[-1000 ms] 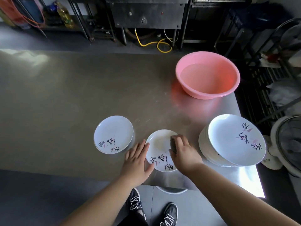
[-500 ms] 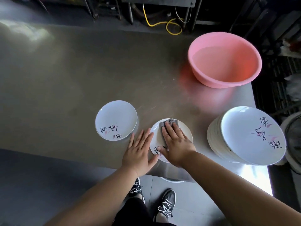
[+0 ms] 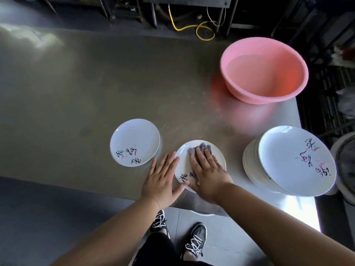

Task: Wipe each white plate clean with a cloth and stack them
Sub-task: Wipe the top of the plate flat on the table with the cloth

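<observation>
Since half a second ago almost nothing has shifted: the right hand (image 3: 206,174) still lies flat on the grey cloth (image 3: 200,148), perhaps a little nearer to the plate's far rim, and the left hand (image 3: 163,178) has stayed beside the plate. One second ago the right hand held the cloth bunched at the plate's right side; now the cloth is spread under the fingers.

Head view: the white plate (image 3: 184,164) being wiped lies on the steel desk (image 3: 96,96), near the desk's front edge and in the middle of the picture. The grip of the right hand is apart, with straight fingers pressing the cloth down on the plate; the cloth shows only beyond the fingertips. The grip of the left hand is also apart, flat on the desk, its thumb touching the plate's near left rim. Black painted characters show on the plate between the two hands.

To the left, just beside the left hand, a second white plate (image 3: 134,141) with the same characters lies on the desk, apart from the first one. On the right stands a tall stack of plates (image 3: 292,160) at the desk's corner. A pink basin (image 3: 264,70) sits farther back on the right. Below the desk edge two black shoes with white laces (image 3: 194,239) stand on the floor.
</observation>
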{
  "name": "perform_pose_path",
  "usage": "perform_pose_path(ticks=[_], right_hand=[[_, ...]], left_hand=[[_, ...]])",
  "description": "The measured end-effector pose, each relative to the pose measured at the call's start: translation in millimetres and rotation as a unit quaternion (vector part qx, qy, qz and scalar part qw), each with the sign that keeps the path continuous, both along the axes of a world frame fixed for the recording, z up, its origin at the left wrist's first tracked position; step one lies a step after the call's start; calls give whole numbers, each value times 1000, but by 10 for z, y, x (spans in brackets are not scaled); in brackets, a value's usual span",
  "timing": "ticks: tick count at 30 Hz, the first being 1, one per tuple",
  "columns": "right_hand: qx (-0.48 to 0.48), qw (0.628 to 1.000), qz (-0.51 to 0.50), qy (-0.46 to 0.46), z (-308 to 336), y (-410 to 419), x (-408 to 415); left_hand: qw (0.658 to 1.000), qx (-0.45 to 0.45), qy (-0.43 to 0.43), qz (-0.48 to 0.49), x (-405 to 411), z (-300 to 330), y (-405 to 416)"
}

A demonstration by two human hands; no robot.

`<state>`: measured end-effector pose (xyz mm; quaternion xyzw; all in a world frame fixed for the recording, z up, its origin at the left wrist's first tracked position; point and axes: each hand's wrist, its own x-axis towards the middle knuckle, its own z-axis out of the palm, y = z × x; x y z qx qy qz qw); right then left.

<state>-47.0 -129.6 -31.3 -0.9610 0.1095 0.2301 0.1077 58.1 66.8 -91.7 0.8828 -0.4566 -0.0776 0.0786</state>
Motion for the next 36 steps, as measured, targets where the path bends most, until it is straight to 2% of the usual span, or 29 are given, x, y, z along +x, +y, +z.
perform_pose_path(ticks=[3,7,12,16,19,25,31,36], right_hand=[[0,997,77,8,-42,169,-399],[-14,995,96,4,-29,64,-524],[-34,999,-13,32,36,-181,-145],[7,999,49,17,62,186,-558],[7,998,58,14,63,168,-663],[-26,998,-48,11,-7,-158,-235],[-8,1000,-10,-13,85,288,-823],[-24,996,-84,-22,-26,-98,-527]], left_hand=[[1000,-3,2,0,3,-8,1],[1000,-1,-1,-2,15,-7,-12],[1000,17,5,-2,13,-5,-22],[1000,18,2,0,21,-8,-7],[1000,17,-2,3,24,1,-18],[1000,6,-7,11,13,-8,-17],[1000,-15,-19,7,25,-65,-2],[999,-37,-26,7,-1,-99,8]])
